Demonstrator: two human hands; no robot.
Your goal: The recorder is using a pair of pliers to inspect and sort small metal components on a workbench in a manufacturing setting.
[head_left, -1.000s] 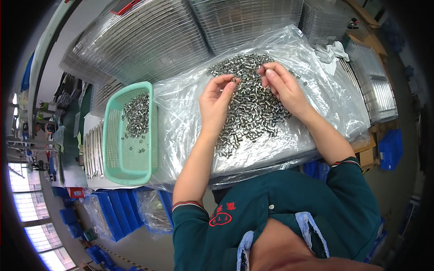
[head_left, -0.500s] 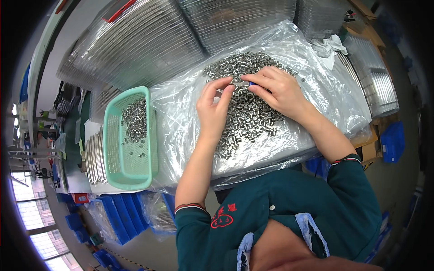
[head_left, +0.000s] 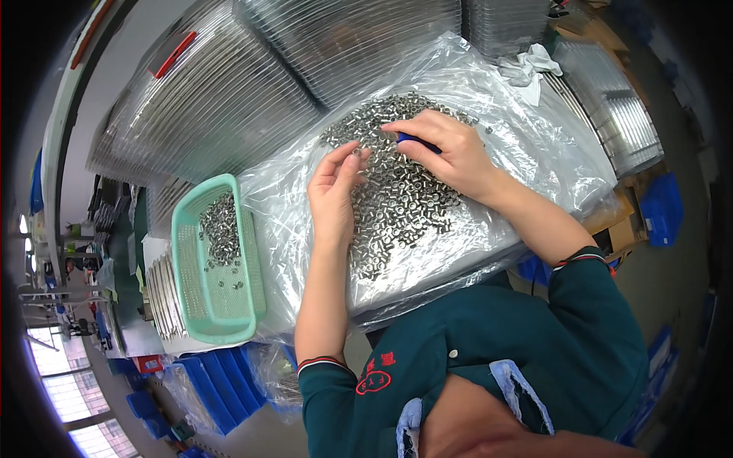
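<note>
Between the thumb and fingertips of my left hand (head_left: pixel 334 195) is a small shiny metal fitting (head_left: pixel 356 153), mostly covered by the fingers. My right hand (head_left: pixel 452 153) is closed round a blue-handled tool (head_left: pixel 418 143); its tip is hard to make out now. Both hands hover over a heap of small silver metal fittings (head_left: pixel 405 206), short and ring-like, spread on clear plastic sheeting (head_left: pixel 294 202). A gap separates the tool from the fitting in my left hand.
A mint-green basket (head_left: pixel 256 294) to the left holds more small metal parts (head_left: pixel 220 229). Stacked clear plastic trays (head_left: pixel 206 99) line the back, with a red object (head_left: pixel 175 55) on top. A white cloth (head_left: pixel 531 69) lies at the far right; blue bins (head_left: pixel 221 385) stand below the table edge.
My hands have moved apart: the left went leftward with the fitting, and the tool no longer meets it. The tool's flat metal blade showed earlier. The whole view has shifted slightly.
</note>
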